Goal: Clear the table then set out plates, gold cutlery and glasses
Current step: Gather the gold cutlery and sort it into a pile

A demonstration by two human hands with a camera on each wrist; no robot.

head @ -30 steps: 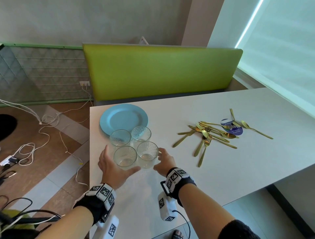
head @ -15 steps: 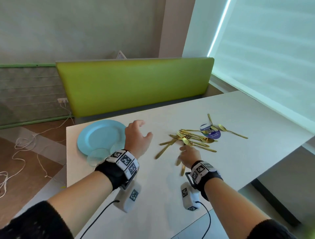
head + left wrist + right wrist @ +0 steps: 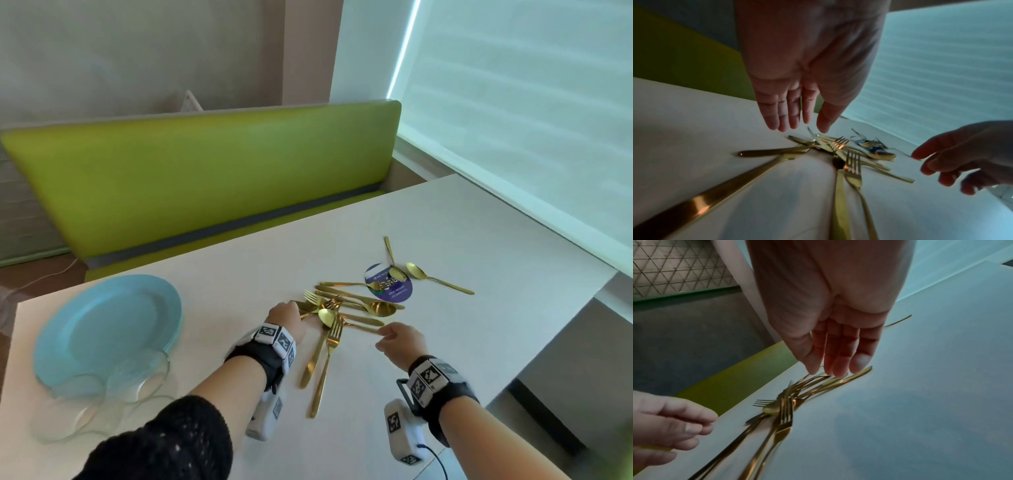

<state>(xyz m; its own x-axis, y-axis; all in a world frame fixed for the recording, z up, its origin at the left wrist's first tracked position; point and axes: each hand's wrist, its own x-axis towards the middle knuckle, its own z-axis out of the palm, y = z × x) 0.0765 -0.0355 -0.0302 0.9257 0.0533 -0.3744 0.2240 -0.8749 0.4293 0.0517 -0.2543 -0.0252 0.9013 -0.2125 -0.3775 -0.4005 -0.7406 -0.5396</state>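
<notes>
A pile of gold cutlery [image 3: 342, 310], forks, knives and spoons crossed over each other, lies mid-table. My left hand [image 3: 294, 310] hovers at the pile's left edge; in the left wrist view its fingers [image 3: 785, 120] are straight and hold nothing, just above the cutlery [image 3: 840, 151]. My right hand [image 3: 385, 337] reaches the pile's right side; its straight fingertips [image 3: 840, 369] touch the handle ends of the cutlery [image 3: 785, 410]. A stack of blue plates [image 3: 106, 325] sits at the table's left, with clear glasses [image 3: 133, 380] in front of it.
The white table [image 3: 479, 222] ends close on the right and near side. A round purple sticker [image 3: 390, 291] lies under two spoons behind the pile. A green bench [image 3: 205, 171] runs along the far edge, a blind-covered window [image 3: 531, 102] on the right.
Both hands let go of the glasses and moved right to the cutlery pile. The view turned right, so plates and glasses now sit at the left.
</notes>
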